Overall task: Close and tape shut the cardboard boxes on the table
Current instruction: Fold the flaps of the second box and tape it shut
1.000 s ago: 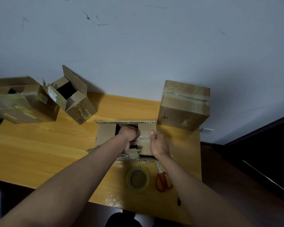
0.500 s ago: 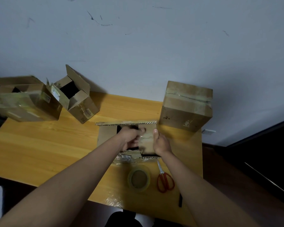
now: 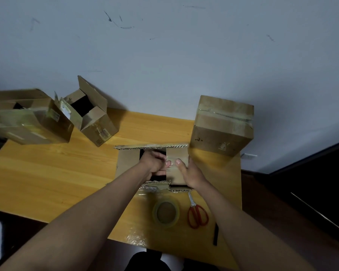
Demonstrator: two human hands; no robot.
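A low cardboard box [image 3: 125, 163] lies mid-table with its long outer flaps spread out and its two inner flaps folded in, a dark gap between them. My left hand [image 3: 155, 163] is over that gap, fingers curled round the edge of the right inner flap [image 3: 179, 153], where something glossy like tape shows. My right hand [image 3: 190, 174] rests flat on that flap, thumb pointing up. Just in front of the box, a roll of clear tape [image 3: 165, 213] lies beside red-handled scissors [image 3: 197, 214].
A taped-shut box [image 3: 221, 126] stands at the back right. An open box [image 3: 92, 114] and a larger box [image 3: 27, 118] overhanging the table's left edge sit at the back left. A black pen [image 3: 215, 234] lies near the wooden table's [image 3: 47, 173] front edge.
My left hand has shifted slightly right, from a fist over the gap to fingers on the right flap's edge. My right hand stays pressed on that flap.
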